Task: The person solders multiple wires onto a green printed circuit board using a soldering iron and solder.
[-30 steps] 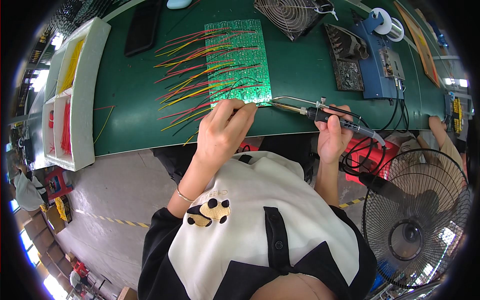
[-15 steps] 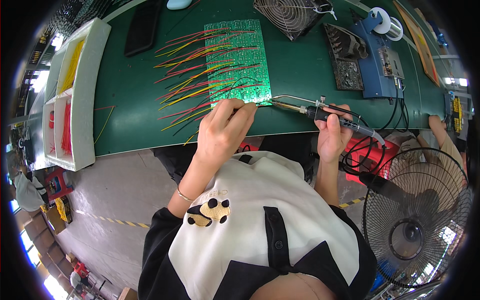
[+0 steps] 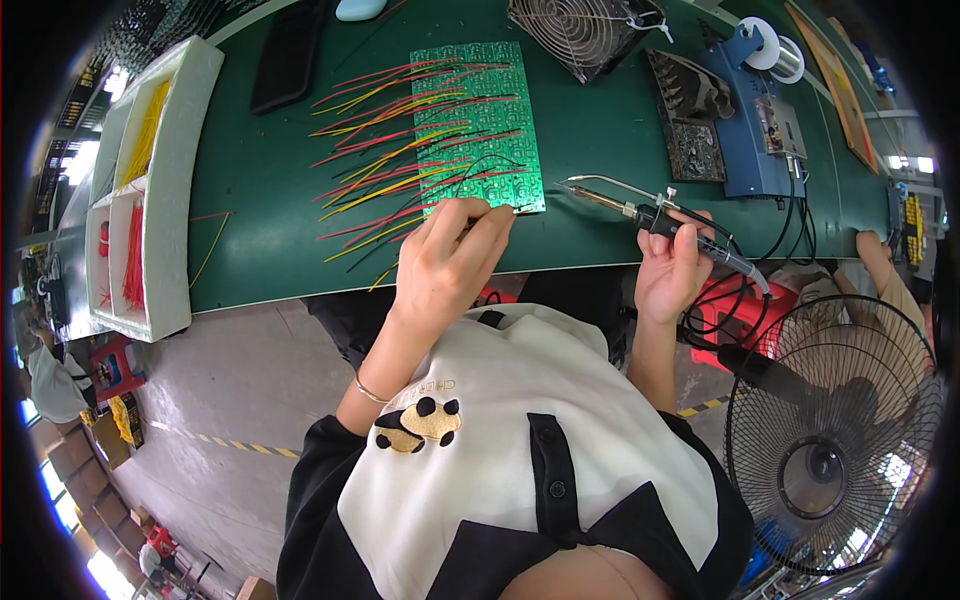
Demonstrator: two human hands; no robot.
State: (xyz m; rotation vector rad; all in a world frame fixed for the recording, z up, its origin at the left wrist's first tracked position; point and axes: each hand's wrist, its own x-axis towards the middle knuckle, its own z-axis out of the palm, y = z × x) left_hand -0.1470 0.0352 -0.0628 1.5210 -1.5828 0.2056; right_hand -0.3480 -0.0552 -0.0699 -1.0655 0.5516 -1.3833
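A green circuit board (image 3: 500,135) lies on the bench with rows of red, yellow and black wires (image 3: 380,130) running out over its left side. My left hand (image 3: 447,258) is at the board's near edge, thumb and finger pinched on a thin wire whose end shows at the near right corner. Most of that wire is hidden by the fingers. In my right hand (image 3: 670,272) is a soldering iron (image 3: 650,217) with a thin metal feed tube along it. Its tip points left and is a short way right of the board, apart from it.
A white foam tray (image 3: 180,200) holds yellow and red wires at left, near a black phone (image 3: 287,58). A small fan (image 3: 575,30), a dark metal stand (image 3: 690,120) and a blue soldering unit (image 3: 745,130) with solder reels are at right. A floor fan (image 3: 810,475) stands close on my right.
The soldering iron has drawn back to the right, its tip leaving the board's near right corner. My left hand has stayed nearly still in its pinch.
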